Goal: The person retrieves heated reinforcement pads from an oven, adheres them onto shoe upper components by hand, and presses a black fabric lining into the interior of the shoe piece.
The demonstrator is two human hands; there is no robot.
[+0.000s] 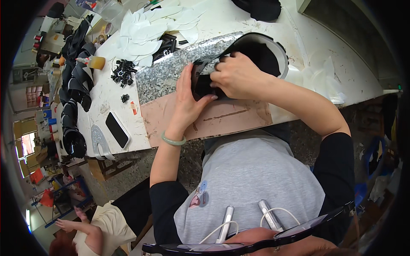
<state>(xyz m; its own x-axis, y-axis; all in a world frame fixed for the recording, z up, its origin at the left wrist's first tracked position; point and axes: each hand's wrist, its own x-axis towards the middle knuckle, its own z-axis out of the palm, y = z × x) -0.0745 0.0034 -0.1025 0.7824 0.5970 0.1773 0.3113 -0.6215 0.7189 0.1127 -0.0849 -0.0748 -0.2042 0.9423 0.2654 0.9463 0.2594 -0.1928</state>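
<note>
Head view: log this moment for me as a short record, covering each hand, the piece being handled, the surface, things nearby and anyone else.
Left hand: open, thumb and fingers spread against the piece's left end
Right hand: fingers curled at the piece's left part; fingertip contact unclear
Piece: black curved piece with grey rim
Under it: mottled grey sheet, brown board along the near side
Left of work: phone, small black parts
Beyond: white cut pieces
Other person: one, lower left
</note>
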